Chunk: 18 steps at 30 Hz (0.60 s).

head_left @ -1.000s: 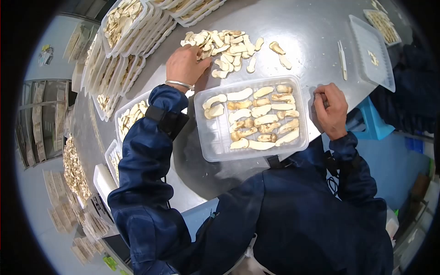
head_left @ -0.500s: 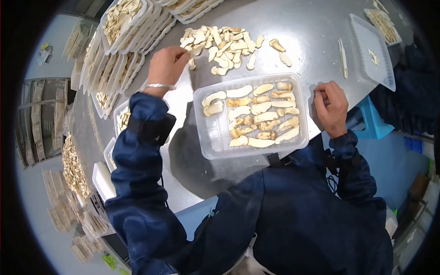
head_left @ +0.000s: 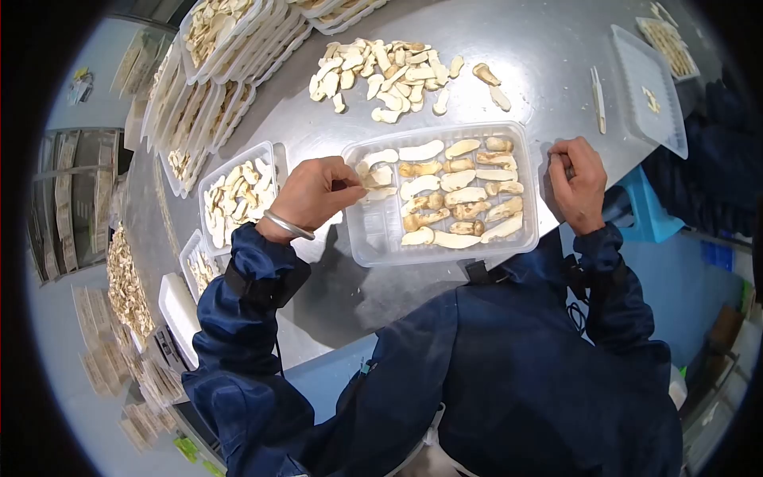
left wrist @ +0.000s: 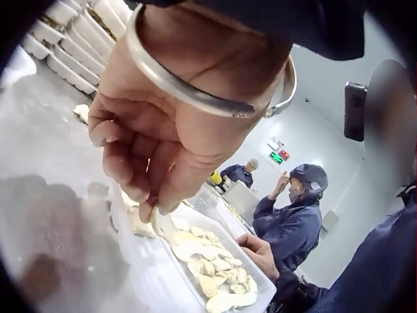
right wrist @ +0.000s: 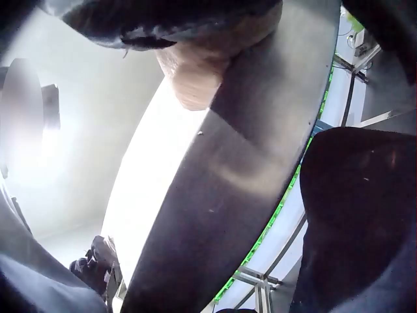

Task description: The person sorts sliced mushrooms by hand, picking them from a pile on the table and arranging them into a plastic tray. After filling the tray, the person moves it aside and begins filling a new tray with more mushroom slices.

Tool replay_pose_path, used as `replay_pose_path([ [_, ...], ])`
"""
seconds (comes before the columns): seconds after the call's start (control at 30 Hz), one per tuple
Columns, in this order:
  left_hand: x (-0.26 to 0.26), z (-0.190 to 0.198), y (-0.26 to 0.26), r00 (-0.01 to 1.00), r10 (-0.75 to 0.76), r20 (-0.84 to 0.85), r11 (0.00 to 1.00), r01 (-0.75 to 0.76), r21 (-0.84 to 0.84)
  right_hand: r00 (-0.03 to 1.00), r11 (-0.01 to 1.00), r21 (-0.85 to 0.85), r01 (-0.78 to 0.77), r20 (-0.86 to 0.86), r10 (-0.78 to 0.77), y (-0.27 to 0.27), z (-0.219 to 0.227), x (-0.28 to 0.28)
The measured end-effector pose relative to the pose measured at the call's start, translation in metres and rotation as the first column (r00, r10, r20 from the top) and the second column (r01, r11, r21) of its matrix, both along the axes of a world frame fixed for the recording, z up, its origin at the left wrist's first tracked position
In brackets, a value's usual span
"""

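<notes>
My left hand (head_left: 314, 191) is over the left side of a clear plastic tray (head_left: 372, 234), pinching a pale mushroom slice (left wrist: 167, 228) between thumb and fingertips. Rows of sliced mushrooms (head_left: 463, 196) lie in that tray, white pieces among browned ones. The tray's lower left part shows bare ribbed plastic. On the metal table beyond it is a loose heap of mushroom slices (head_left: 397, 75). To the right of the tray, my right hand (head_left: 579, 184) rests on the table near its edge, fingers loosely curled, with nothing seen in its grip.
Stacked trays of slices (head_left: 230, 48) rise at the back left. A tray of slices (head_left: 238, 195) stands left of my left hand. White tweezers (head_left: 598, 99) and a tray with a few scraps (head_left: 636, 119) lie at the right. Across the room a person in blue (left wrist: 293, 208) is visible.
My left hand has left the heap with a slice, swung left, then come forward to the tray's left side. My right hand has stayed beside the tray.
</notes>
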<state>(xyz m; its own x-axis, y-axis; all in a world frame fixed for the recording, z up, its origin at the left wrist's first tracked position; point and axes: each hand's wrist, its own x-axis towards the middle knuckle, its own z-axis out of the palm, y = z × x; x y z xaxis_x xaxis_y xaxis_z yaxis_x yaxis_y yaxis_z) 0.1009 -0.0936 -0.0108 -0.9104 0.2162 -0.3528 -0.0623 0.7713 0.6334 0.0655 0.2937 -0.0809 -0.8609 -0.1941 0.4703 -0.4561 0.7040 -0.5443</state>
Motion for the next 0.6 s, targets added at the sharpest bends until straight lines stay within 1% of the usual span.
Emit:
replay_pose_path([
  [0.03, 0.001, 0.000, 0.001, 1.000, 0.027, -0.011, 1.000, -0.027, 0.008, 1.000, 1.000, 0.004, 0.001, -0.001, -0.001, 0.000, 0.000, 0.000],
  [0.13, 0.001, 0.009, 0.010, 0.990, -0.080, -0.115, 0.986, 0.062, -0.152, 1.000, 1.000, 0.013, -0.001, -0.006, 0.001, 0.000, 0.000, -0.001],
  [0.23, 0.004, 0.006, 0.011, 0.932, -0.214, -0.293, 0.957, 0.139, -0.255, 1.000, 1.000, 0.017, -0.007, -0.009, 0.007, 0.000, 0.001, -0.001],
  [0.33, -0.001, 0.014, 0.015, 0.898, -0.264, -0.353, 0.927, 0.135, -0.350, 1.000, 1.000, 0.009, -0.008, -0.015, 0.008, 0.000, 0.002, -0.001],
  [0.43, -0.031, 0.024, 0.019, 0.867, -0.227, -0.444, 0.929, 0.055, -0.367, 1.000, 1.000, 0.004, -0.007, -0.008, 0.007, -0.001, 0.001, 0.000],
  [0.5, -0.061, 0.016, 0.025, 0.788, -0.154, -0.596, 0.965, -0.008, -0.261, 1.000, 1.000, 0.012, 0.004, 0.016, -0.004, 0.000, 0.001, 0.000],
  [0.6, -0.103, -0.007, 0.036, 0.808, -0.089, -0.582, 0.982, -0.026, -0.187, 1.000, 1.000, -0.024, -0.014, 0.004, 0.014, 0.000, 0.001, -0.001],
])
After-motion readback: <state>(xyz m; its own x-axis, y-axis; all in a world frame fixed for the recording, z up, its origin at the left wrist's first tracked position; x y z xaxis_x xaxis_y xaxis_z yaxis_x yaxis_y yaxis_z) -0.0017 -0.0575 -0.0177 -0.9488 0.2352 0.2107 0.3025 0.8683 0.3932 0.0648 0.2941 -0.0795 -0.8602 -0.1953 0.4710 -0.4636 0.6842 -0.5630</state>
